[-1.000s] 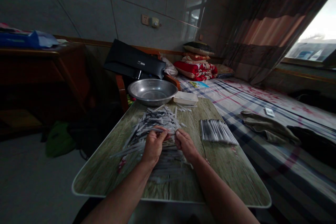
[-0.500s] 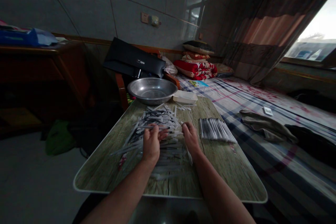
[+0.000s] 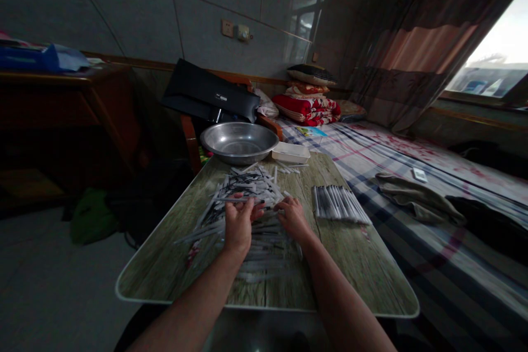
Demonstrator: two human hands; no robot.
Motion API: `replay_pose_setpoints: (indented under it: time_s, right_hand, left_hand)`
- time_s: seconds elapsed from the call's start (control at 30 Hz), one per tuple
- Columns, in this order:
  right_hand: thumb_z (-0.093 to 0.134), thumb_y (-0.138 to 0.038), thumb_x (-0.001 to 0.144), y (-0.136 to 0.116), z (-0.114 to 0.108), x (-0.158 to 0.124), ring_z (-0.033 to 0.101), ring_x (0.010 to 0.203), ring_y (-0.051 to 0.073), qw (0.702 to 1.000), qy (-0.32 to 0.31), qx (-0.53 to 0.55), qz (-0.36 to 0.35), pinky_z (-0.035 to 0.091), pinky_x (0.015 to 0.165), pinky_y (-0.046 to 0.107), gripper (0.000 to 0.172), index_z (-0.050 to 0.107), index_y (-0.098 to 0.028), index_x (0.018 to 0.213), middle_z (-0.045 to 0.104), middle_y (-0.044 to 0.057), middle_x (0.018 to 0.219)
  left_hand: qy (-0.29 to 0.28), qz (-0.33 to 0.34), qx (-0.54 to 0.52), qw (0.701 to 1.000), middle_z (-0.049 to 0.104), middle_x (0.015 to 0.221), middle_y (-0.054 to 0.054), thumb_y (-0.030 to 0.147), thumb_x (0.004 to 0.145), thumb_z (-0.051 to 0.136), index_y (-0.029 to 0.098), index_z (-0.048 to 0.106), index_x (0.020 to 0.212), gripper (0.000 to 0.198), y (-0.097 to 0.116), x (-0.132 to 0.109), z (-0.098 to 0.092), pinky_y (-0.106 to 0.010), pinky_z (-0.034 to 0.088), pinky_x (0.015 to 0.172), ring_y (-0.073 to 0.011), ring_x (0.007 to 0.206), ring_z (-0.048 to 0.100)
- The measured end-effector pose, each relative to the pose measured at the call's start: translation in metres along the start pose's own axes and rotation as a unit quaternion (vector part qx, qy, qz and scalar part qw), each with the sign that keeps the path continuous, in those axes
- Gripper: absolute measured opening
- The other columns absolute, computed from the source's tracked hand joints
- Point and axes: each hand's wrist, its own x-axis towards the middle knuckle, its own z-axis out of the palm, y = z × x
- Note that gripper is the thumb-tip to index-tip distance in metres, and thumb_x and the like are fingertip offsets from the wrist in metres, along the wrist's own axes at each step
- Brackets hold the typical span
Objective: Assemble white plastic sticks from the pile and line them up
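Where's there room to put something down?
Bare table: the near right corner, between the right arm, the neat row of sticks and the front edge; also the near left corner, between the left arm and left edge. Crowded: the middle, with loose sticks around the left hand and right hand, and the far end, by the metal basin and white tray.

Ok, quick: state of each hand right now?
Left hand: loosely curled, holding a thin tube.
Right hand: fingers bent, near the pile; can't tell if it's holding anything.
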Motion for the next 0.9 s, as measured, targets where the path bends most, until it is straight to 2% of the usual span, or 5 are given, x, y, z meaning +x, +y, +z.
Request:
replay_pose_setpoints:
  time_s: [0.27,0.37,0.47,0.57,0.9]
  right_hand:
    - [0.061,-0.012,0.076,-0.004,-0.006,0.000,0.051,0.099,0.024,1.000,0.005,0.012,-0.015,0.037,0.089,0.036,0.016,0.069,-0.021,0.088,0.061,0.008,0.098]
    - [0.057,-0.014,0.078,-0.006,-0.006,-0.001,0.054,0.092,0.021,0.989,0.039,0.141,-0.014,0.040,0.085,0.034,0.012,0.063,-0.019,0.087,0.060,0.006,0.092]
    - [0.051,-0.020,0.082,-0.011,-0.004,-0.001,0.057,0.078,0.017,0.949,0.022,0.315,0.010,0.043,0.074,0.029,0.008,0.055,-0.020,0.089,0.062,0.002,0.081]
    - [0.049,-0.023,0.083,-0.017,-0.001,0.000,0.057,0.069,0.014,0.909,-0.003,0.415,0.028,0.043,0.066,0.026,0.009,0.051,-0.021,0.091,0.063,0.000,0.075]
    - [0.054,-0.024,0.079,-0.021,-0.006,-0.002,0.052,0.064,0.012,0.901,0.018,0.433,0.029,0.040,0.058,0.023,0.010,0.053,-0.020,0.089,0.060,-0.001,0.071]
  left_hand:
    - [-0.005,-0.004,0.024,1.000,0.068,0.086,-0.002,0.038,0.070,0.072,0.024,0.044,0.102,0.045,-0.002,0.000,0.000,-0.027,0.053,0.054,-0.0195,0.068,0.070]
    - [-0.001,0.002,0.033,0.999,0.067,0.084,-0.002,0.038,0.070,0.072,0.023,0.047,0.097,0.040,-0.002,0.001,-0.001,-0.027,0.052,0.053,-0.0197,0.068,0.069]
    - [-0.005,0.003,0.055,0.998,0.066,0.081,-0.001,0.039,0.069,0.071,0.022,0.050,0.092,0.036,-0.002,0.001,-0.001,-0.027,0.052,0.056,-0.0197,0.072,0.068]
    - [-0.017,0.003,0.075,0.997,0.066,0.080,0.000,0.040,0.069,0.071,0.021,0.051,0.091,0.035,-0.002,0.000,0.000,-0.028,0.052,0.057,-0.0193,0.072,0.067]
    - [0.005,0.059,0.088,0.994,0.066,0.084,-0.003,0.041,0.073,0.069,0.020,0.052,0.093,0.033,-0.006,0.003,-0.004,-0.024,0.050,0.055,-0.0185,0.074,0.067]
